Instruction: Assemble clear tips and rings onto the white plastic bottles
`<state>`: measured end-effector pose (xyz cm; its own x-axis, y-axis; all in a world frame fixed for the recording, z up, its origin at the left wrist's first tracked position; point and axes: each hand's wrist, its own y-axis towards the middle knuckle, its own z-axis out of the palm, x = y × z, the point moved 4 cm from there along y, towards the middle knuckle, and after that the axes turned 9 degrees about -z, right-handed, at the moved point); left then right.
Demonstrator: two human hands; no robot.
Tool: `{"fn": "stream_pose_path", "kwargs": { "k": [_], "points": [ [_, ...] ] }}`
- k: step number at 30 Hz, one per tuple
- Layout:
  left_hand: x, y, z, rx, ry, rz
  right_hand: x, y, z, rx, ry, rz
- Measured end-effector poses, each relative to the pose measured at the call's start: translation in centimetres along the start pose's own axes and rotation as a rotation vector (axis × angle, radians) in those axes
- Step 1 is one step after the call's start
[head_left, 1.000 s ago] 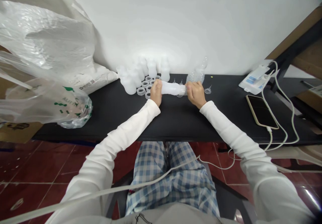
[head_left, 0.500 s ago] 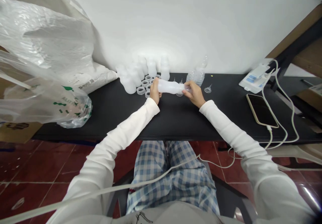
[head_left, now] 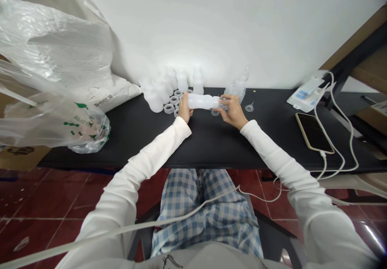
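Observation:
A frosted white plastic bottle lies sideways in the air over the table, its base in my left hand, which is wrapped round it. At the neck end, my right hand is closed on a clear cap, with thumb and fingers on opposite sides; how far the cap sits over the neck is hard to see. Just beyond the left hand lie several translucent collar rings. A clear teat rests on the table right of the right hand, and another teat shows below the bottle's neck.
More white bottles stand by the wall at left. Clear domed caps are grouped behind my right hand. A phone with a cable and a white power strip lie right; plastic bags fill the left end.
My right hand's fingers have shifted up and over the clear cap, and more of the neck end shows. The bottle has moved slightly left with my left hand.

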<state>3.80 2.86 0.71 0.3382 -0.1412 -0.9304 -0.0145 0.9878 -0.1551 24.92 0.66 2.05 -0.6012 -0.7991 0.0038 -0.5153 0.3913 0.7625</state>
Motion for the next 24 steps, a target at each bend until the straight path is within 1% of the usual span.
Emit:
{"fn": "stream_pose_path", "kwargs": {
  "k": [2,4,6,8,11,15,19,24],
  "points": [
    [0.2,0.2,0.0,0.033,0.072,0.046,-0.2,0.0,-0.1,0.001,0.040,-0.015],
    [0.2,0.0,0.1,0.084,0.134,0.127,-0.3,0.1,-0.3,-0.001,0.087,-0.018],
    [0.0,-0.4,0.4,0.145,0.181,0.208,-0.2,0.3,-0.5,-0.026,0.132,0.004],
    [-0.1,-1.0,0.8,0.196,0.218,0.251,-0.1,0.4,-0.7,-0.055,0.169,0.051],
    [-0.2,-1.8,1.1,0.216,0.248,0.271,0.3,0.4,-0.9,-0.070,0.213,0.145],
    [-0.2,-2.1,1.4,0.213,0.276,0.316,0.6,0.2,-0.7,-0.010,0.179,0.245],
    [0.0,-2.0,1.5,0.183,0.266,0.295,0.7,-0.2,-0.4,0.027,0.047,0.250],
    [-0.1,-2.4,1.7,0.173,0.167,0.196,0.9,-0.5,-0.4,0.056,-0.079,0.172]
  ]
}}
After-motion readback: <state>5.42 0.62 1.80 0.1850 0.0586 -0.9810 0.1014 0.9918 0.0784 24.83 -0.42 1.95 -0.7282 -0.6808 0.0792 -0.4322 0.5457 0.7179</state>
